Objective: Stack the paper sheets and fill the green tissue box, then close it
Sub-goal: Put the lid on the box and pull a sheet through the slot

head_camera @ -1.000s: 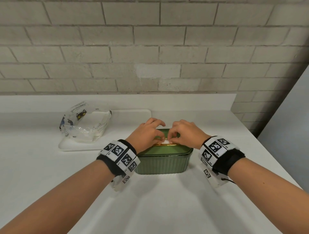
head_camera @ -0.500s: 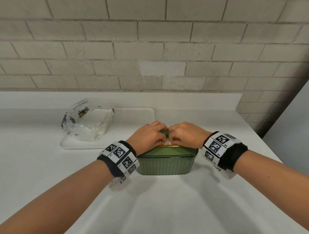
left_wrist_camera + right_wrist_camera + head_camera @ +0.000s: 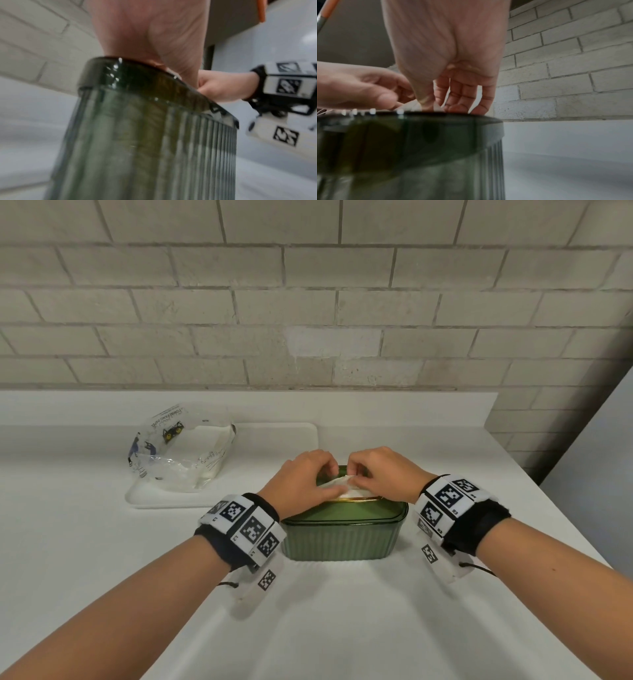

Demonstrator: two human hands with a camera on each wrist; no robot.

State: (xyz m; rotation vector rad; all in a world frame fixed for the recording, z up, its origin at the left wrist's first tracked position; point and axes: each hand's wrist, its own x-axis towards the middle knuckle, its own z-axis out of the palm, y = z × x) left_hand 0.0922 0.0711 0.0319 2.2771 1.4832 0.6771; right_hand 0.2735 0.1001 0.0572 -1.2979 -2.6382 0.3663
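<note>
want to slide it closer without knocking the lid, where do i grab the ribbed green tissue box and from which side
Probably grip the ribbed green tissue box low on its two short ends, one hand from each side. The ribbed walls are upright and bare there, below the overhanging lid. On top, the left hand and right hand are pinching the white tissue at the slot.

- The place looks like a home kitchen or utility corner.
- A white countertop [image 3: 342, 628] meets a pale brick wall [image 3: 308, 302] at 12 o'clock.
- A white tray [image 3: 274, 440] lies at 11 o'clock.
</note>
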